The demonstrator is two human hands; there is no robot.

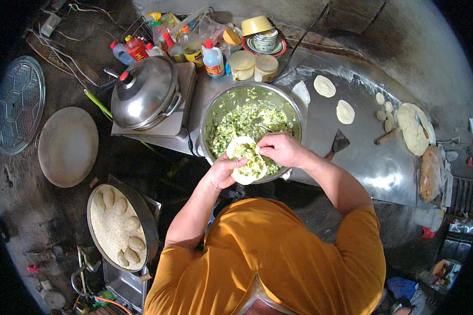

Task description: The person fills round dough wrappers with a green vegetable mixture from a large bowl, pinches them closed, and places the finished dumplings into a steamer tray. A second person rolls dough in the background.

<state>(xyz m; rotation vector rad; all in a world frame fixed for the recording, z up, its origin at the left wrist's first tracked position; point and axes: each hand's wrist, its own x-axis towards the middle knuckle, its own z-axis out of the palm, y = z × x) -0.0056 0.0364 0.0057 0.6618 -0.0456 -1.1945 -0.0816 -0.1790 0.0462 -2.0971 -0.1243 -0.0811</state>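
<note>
My left hand (222, 173) holds a round dough wrapper (246, 180) from below, its thumb lying over the chopped green filling (252, 164) heaped on it. At the wrapper's upper right edge, my right hand (282, 149) pinches the dough between thumb and fingers. Both hands are over the near side of a large stainless steel bowl (205, 125). Inside the bowl is more chopped pale and dark green vegetable filling (236, 120). A metal spoon (258, 123) rests in that filling, its handle partly hidden by my right hand.
Flattened dough rounds (324, 86), a scraper (340, 140), a rolling pin (387, 136) and a dough lump (412, 130) lie on the metal worktop (378, 169). Left are a lidded pan (146, 94) and a round steamer (153, 236) with several shaped dumplings (132, 223). Bottles (213, 59) stand behind.
</note>
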